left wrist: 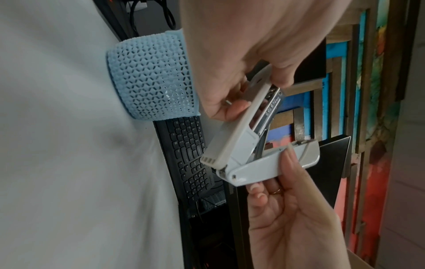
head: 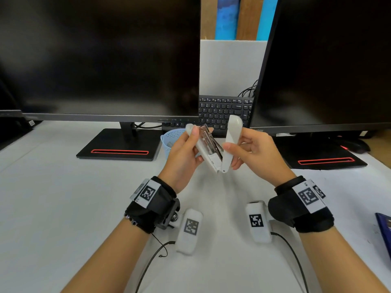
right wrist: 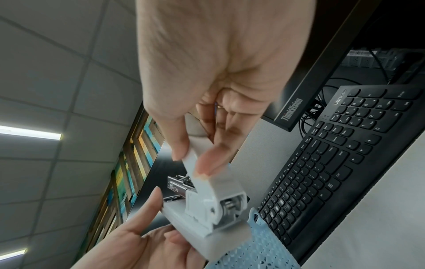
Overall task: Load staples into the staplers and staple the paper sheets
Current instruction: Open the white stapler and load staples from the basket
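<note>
Head view: we hold a white stapler [head: 213, 148] in mid-air above the table [head: 63, 208], swung wide open at its hinge. Our left hand [head: 182, 157] grasps the base with the metal staple channel [head: 208, 137] pointing toward 11 o'clock; our right hand [head: 256, 153] pinches the top cover [head: 230, 140] between thumb and fingers, pointing toward 12 o'clock. A blue basket [head: 169, 142] sits at 9 o'clock of the stapler, just behind the left hand.

Left wrist view: the channel [left wrist: 269, 112] lies exposed; we cannot tell whether staples sit inside.

Right wrist view: the hinge [right wrist: 214, 207] faces us, right fingertips [right wrist: 207, 163] clamped on the cover.

We judge this the loading step for 1 stapler. Next, the right hand must let go of the cover and fetch a staple strip; no strip or paper sheets show here.
</note>
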